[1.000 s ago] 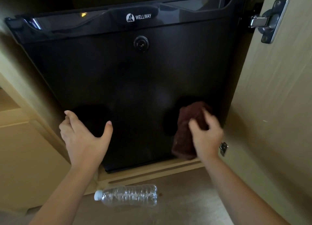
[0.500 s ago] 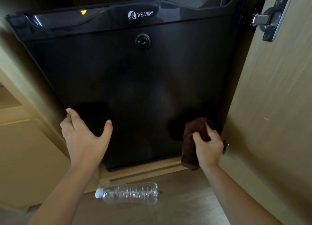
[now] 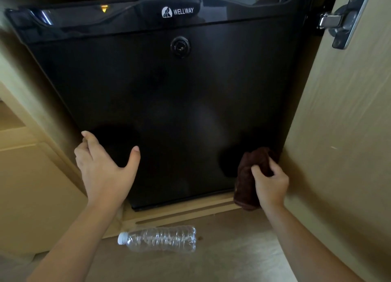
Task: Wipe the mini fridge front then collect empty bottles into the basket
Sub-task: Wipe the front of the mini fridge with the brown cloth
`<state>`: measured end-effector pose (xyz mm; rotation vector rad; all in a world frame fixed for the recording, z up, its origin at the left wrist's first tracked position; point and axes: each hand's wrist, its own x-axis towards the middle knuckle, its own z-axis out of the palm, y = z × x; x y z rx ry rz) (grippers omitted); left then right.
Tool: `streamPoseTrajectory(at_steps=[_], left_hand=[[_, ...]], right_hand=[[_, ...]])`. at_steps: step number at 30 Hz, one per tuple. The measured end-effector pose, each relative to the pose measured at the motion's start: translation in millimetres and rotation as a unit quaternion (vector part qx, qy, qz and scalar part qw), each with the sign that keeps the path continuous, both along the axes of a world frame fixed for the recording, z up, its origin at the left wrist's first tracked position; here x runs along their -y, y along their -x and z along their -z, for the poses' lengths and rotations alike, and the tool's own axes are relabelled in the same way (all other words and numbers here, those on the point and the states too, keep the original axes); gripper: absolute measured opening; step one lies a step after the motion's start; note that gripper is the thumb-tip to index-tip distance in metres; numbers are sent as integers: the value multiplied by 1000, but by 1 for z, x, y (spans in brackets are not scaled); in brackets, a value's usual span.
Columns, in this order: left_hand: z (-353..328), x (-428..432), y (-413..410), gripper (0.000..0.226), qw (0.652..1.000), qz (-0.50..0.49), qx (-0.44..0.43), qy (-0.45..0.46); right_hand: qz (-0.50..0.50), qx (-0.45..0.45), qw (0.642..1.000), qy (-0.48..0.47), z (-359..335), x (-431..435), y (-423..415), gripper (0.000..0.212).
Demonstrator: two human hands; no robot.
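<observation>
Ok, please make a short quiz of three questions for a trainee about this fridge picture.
1. True or false: the right hand holds a brown cloth at the lower right corner of the fridge door.
2. Where does the clear bottle lie? A) upright on a shelf B) on its side on the floor, cap to the left C) in the left hand
3. Fill in: the left hand is open and holds ____.

Key: 1 true; 2 B; 3 nothing.
</observation>
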<state>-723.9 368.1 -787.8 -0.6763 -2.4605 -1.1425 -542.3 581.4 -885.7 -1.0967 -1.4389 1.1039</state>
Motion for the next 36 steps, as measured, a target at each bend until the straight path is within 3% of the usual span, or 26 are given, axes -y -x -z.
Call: streamPoseTrajectory(at_steps=[3,9,12,20,26,31,36], left_hand=[[0,1,0,96,1000,1,-1,-1],[2,3,1,95,1000,3,-4,4],[2,5,2,94,1000,9,3,7],[3,8,3,94,1000,12,-2,16],[4,10,5,92,1000,18,-4,15],[6,10,6,92,1000,22,-8,7],[9,5,6,92,1000,13,-15,-7]], right_hand=[[-3,6,1000,-13,-8,-7,-3,42],[1,-82,990,-111,-73,-19,8,41],[16,-75,988,-135,-60,-16,10,41],[16,11,1000,-25,24,-3,2,46],[9,13,997,72,44,7,3,39],[1,33,997,-67,1,11,8,41],[-39,13,973,-228,-41,35,40,43]])
